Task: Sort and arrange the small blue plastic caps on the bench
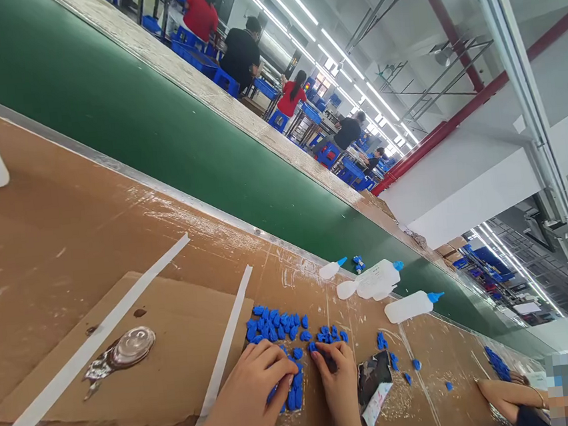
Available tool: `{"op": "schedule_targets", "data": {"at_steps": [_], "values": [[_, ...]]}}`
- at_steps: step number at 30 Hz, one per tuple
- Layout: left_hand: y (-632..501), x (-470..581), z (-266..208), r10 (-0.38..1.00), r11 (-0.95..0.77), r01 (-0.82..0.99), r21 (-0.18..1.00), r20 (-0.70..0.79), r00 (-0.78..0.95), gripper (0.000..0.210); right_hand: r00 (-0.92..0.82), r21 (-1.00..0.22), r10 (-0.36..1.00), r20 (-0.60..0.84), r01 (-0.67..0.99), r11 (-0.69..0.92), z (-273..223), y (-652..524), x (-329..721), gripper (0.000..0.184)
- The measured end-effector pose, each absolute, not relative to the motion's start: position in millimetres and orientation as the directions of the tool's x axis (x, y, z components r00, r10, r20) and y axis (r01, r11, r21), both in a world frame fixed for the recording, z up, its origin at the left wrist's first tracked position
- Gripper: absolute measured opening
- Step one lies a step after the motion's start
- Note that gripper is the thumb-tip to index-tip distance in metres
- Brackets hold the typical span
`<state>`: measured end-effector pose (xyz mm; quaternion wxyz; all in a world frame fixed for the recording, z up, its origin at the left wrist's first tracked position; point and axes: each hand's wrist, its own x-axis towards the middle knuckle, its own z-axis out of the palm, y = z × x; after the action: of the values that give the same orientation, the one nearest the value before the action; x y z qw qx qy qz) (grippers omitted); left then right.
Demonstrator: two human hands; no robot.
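Observation:
Small blue lumpy pieces [274,322] lie in a loose cluster on the brown work surface just beyond my hands. My left hand [258,393] is curled over the near part of them, thumb and forefinger close together; whatever is between them is hidden. Under and beside it, several blue pieces [295,394] sit side by side in a block. To the right, my right hand [337,375] is closed in a pinch, with one small blue piece [312,347] at its fingertips. A dark, worn packet or box [374,386] with a pale side lies against the right hand.
White bottles with blue tips [408,307] lie along the green conveyor belt [208,153]. A cardboard sheet [178,364] on the left carries a shiny brownish puddle [131,347] and white tape strips [229,342]. Another person's arm [505,396] rests at the right, near more blue pieces [497,363].

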<state>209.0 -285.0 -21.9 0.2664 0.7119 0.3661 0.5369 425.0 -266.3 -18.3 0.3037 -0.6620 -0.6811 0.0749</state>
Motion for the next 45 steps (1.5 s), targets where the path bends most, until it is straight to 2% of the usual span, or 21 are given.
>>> {"op": "schedule_targets", "data": {"at_steps": [7,13,22,31,38,45], "values": [[-285.9,209.2,-20.3,0.820,-0.572,0.264,0.777,0.537,0.197,0.024,0.045,-0.491,0.932,0.360,0.859,0.148,-22.8,-266.9,417.0,0.042],[-285.7,208.9,-21.7,0.814,-0.580,0.248,0.775,0.556,0.166,0.024,0.081,-0.528,0.933,0.352,0.840,0.126,-25.7,-269.4,411.7,0.048],[-286.7,206.5,-13.4,0.795,-0.605,0.212,0.768,0.600,0.095,0.024,0.195,-0.598,0.929,0.316,0.801,0.035,-19.8,-273.9,409.8,0.040],[-286.2,205.5,-9.7,0.805,-0.580,0.155,0.799,0.592,-0.042,0.022,0.038,-0.647,0.980,0.194,0.756,0.099,-14.1,-270.4,399.2,0.020],[-285.3,203.5,-6.0,0.817,-0.563,0.106,0.820,0.571,-0.076,0.021,-0.049,-0.639,0.990,0.131,0.759,0.123,-6.4,-264.7,399.1,0.018],[-283.9,201.2,-5.3,0.839,-0.529,0.003,0.849,0.524,-0.150,0.019,-0.016,-0.634,0.986,0.164,0.764,0.118,-6.0,-256.2,385.7,0.019]]}}
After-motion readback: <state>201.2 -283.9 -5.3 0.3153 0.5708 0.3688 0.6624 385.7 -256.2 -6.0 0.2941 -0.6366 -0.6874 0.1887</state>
